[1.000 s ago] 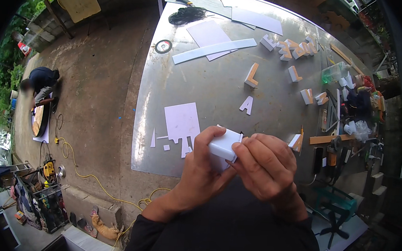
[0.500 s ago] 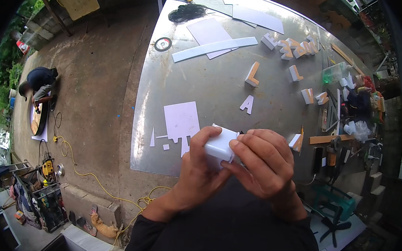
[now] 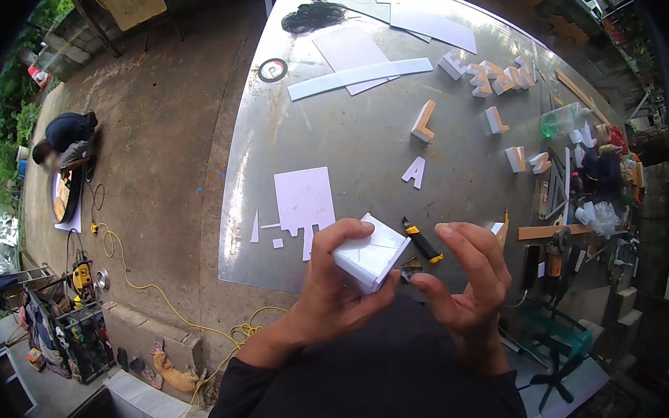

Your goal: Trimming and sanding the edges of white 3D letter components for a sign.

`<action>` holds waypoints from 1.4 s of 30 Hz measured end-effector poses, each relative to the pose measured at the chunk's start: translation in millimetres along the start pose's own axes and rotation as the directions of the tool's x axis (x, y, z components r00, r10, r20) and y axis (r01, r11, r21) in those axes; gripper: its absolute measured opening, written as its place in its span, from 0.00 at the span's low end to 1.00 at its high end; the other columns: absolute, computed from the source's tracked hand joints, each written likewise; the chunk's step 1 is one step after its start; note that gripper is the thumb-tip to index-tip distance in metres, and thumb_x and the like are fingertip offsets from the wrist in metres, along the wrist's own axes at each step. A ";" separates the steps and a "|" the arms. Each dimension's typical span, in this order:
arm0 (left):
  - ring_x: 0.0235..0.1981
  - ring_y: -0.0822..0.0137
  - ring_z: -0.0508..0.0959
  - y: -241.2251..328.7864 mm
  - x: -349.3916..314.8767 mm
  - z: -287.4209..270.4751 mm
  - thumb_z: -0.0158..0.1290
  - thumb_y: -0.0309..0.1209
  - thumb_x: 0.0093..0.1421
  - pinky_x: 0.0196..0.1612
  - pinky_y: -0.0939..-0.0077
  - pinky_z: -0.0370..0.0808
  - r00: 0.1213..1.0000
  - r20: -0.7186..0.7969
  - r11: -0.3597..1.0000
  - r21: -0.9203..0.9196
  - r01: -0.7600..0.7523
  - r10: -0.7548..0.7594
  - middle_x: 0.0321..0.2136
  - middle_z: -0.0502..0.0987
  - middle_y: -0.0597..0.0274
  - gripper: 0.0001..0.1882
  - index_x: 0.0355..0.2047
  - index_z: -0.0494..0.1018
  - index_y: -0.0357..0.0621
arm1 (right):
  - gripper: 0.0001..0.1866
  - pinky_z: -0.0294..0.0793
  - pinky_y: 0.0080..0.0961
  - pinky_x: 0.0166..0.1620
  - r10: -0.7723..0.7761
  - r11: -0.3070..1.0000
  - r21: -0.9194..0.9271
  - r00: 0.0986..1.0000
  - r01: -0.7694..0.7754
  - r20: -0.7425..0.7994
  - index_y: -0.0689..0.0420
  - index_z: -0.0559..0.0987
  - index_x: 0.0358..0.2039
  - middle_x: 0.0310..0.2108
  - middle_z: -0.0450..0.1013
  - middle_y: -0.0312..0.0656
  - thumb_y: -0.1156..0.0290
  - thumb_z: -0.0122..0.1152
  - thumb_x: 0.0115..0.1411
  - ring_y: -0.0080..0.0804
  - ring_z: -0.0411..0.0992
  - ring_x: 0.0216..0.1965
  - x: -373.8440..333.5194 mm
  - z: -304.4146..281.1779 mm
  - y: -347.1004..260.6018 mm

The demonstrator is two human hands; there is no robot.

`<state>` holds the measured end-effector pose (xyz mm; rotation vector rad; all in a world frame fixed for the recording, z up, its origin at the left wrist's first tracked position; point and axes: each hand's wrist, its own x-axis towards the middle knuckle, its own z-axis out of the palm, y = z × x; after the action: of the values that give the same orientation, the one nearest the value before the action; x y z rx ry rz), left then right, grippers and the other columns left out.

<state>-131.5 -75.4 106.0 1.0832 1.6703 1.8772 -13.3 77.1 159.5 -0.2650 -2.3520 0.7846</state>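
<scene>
Over a metal desk (image 3: 360, 136), pinched white boxlike piece (image 3: 370, 249) in left grip (image 3: 331, 278), spread right grip (image 3: 473, 292); perhaps risked slippage from one-handed hold.

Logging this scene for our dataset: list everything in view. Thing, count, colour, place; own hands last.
Table: one, grey, centre
Block: one, white, lower centre, held
Cutter: one, yellow-black, right of the block
Letter-shaped blocks: several, white and tan, table's right half
Flat letter: one, pale, mid-table
Notched sheet: one, pale, table's near left
Strip: one, pale, table's far left
Disc: one, black-rimmed, table's left edge
Cord: one, yellow, floor
Cat: one, orange, lower left
Co-worker: one, dark top, far left
Right-edge clutter: too jumbled to count
Left hand: one, black sleeve, gripping the block
Right hand: one, black sleeve, fingers apart
</scene>
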 end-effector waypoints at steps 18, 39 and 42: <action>0.20 0.72 0.74 16.4 14.8 -6.6 0.62 0.20 0.48 0.20 0.82 0.70 0.808 0.540 0.327 -0.738 0.590 -0.237 0.35 0.69 0.60 0.40 0.57 0.53 0.51 | 0.27 0.76 0.29 0.42 -0.010 0.967 0.255 0.996 -0.012 0.086 0.64 0.77 0.45 0.41 0.74 0.50 0.58 0.73 0.52 0.40 0.76 0.41 1.8 -9.9 -1.8; 0.24 0.69 0.74 -18.4 23.4 21.6 0.57 0.21 0.55 0.23 0.75 0.75 0.778 0.484 0.356 -0.701 0.618 -0.400 0.34 0.70 0.57 0.46 0.65 0.39 0.56 | 0.22 0.75 0.28 0.48 0.226 0.836 0.480 0.964 -0.265 0.138 0.60 0.80 0.46 0.44 0.76 0.46 0.77 0.72 0.48 0.36 0.76 0.44 -8.1 10.2 39.1; 0.24 0.69 0.74 -26.5 21.4 28.0 0.56 0.21 0.56 0.24 0.74 0.75 0.758 0.477 0.348 -0.687 0.638 -0.445 0.36 0.70 0.56 0.45 0.64 0.39 0.56 | 0.21 0.75 0.28 0.48 0.266 0.821 0.476 0.948 -0.316 0.173 0.60 0.80 0.46 0.45 0.76 0.46 0.79 0.69 0.49 0.36 0.76 0.45 -16.1 17.5 52.7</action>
<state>-128.6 -36.2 86.1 0.2133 0.6482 1.6445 -12.3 105.1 109.0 -0.3718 -2.1228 1.5551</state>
